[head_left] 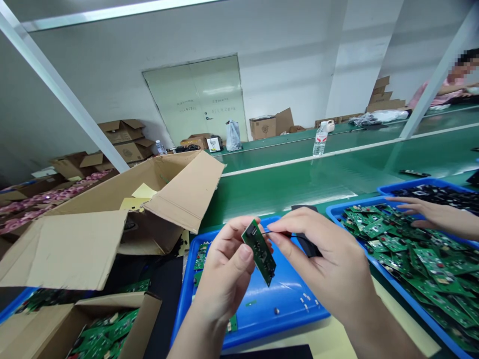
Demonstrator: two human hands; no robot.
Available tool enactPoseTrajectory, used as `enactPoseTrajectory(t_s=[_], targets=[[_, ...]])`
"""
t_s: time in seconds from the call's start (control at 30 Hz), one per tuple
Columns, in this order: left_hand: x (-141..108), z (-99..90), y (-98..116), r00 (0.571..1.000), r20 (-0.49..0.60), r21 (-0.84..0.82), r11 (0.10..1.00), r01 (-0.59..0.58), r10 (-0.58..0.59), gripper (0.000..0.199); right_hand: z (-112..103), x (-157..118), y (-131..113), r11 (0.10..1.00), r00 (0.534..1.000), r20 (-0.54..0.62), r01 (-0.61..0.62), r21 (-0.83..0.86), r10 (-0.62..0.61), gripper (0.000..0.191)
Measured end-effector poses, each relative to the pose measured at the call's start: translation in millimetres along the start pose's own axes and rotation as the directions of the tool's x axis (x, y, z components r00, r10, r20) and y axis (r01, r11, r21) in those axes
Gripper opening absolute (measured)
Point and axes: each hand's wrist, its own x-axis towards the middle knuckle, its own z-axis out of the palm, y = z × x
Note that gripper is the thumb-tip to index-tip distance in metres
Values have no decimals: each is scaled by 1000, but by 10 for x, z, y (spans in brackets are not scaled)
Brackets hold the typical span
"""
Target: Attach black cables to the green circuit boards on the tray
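Note:
My left hand [228, 269] is closed on a green circuit board [265, 259], held tilted above a blue tray [277, 329]. The thumb lies across its near edge. At the board's upper end sits a small dark connector. Between the thumb and forefinger of my right hand [325, 264] is a thin black wire [288, 234], its tip close to that connector. Whether the tip touches the board, I cannot tell. Several small white parts [309, 301] and a small round dark part [277, 311] lie in the tray below, with more boards [201, 257] along its left side.
A second blue tray [333, 212] heaped with circuit boards stands to the right, with another person's hand [437, 214] reaching over it. Open cardboard boxes [63, 249] crowd the left. Beyond, a water bottle [320, 139] stands on the green bench [269, 187].

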Motion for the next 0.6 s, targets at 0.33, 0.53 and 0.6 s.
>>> enactPoseTrajectory(t_s=[0.33, 0.53, 0.6], targets=[[14, -26, -35, 999, 42, -3, 1000, -3, 3, 26, -22, 39, 1, 1000, 999, -42, 24, 6, -24, 14], [54, -40, 0, 994, 109, 51, 998, -34, 28, 20, -11, 20, 45, 995, 993, -66, 99, -7, -99, 16], [59, -64, 29, 989, 146, 81, 997, -5, -7, 19, -19, 25, 73, 988, 987, -59, 149, -30, -151, 16]])
